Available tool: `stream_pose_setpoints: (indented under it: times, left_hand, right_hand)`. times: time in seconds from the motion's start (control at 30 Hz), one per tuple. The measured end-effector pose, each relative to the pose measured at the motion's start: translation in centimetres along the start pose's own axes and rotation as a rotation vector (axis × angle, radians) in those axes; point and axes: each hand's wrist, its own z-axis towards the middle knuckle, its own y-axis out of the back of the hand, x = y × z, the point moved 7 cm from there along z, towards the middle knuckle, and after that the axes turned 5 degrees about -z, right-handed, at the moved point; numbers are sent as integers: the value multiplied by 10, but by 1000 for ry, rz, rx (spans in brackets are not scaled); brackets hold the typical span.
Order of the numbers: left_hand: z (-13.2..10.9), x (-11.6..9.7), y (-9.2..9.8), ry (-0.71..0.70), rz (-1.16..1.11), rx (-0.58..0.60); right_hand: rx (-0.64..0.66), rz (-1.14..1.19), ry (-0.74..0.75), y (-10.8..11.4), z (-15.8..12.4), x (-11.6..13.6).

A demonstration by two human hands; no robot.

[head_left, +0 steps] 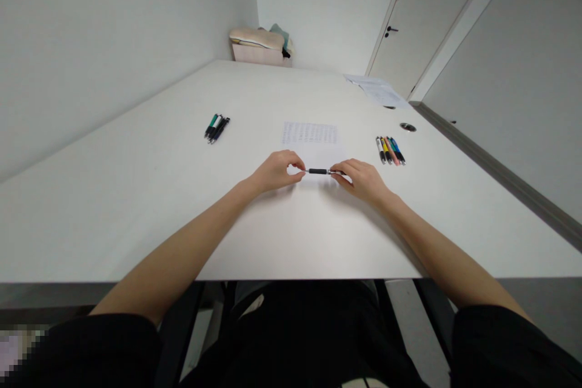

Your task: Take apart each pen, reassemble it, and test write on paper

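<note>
Level between my two hands is a pen [318, 171] with a black grip and silvery parts. My left hand [279, 171] is closed in a pinch at its thin pointed end on the left. My right hand [361, 178] holds the other end, and its fingers hide part of the barrel. A sheet of paper [311, 148] with rows of handwriting lies flat just beyond the pen, partly behind my hands.
Several dark, green and white pens [217, 128] lie bunched on the white table [136, 206] at left. Several colourful pens [390, 150] lie side by side at right, near a round table grommet [408, 127]. Papers [379, 91] rest at the far right edge.
</note>
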Motion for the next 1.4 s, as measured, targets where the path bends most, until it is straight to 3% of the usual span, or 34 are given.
stream_pose_setpoints:
  times: [0.7,0.87,1.0,1.13,1.4]
  left_hand:
    - [0,-1,-4,30,1,44]
    - [2,9,6,134,-6,75]
    - [-4,32,14,335,23,262]
    - [-16,43,14,373,-25,502]
    - [-23,51,9,396,-107,570]
  right_hand:
    - [-13,-8,22,-2,-1,0]
    - [-7,-4,3,0,-2,-3]
    - [-11,3,-8,-1,-4,-8]
    - [-6,20,-26,-2,-5,-12]
    - [-2,14,-32,-3,-6,-14]
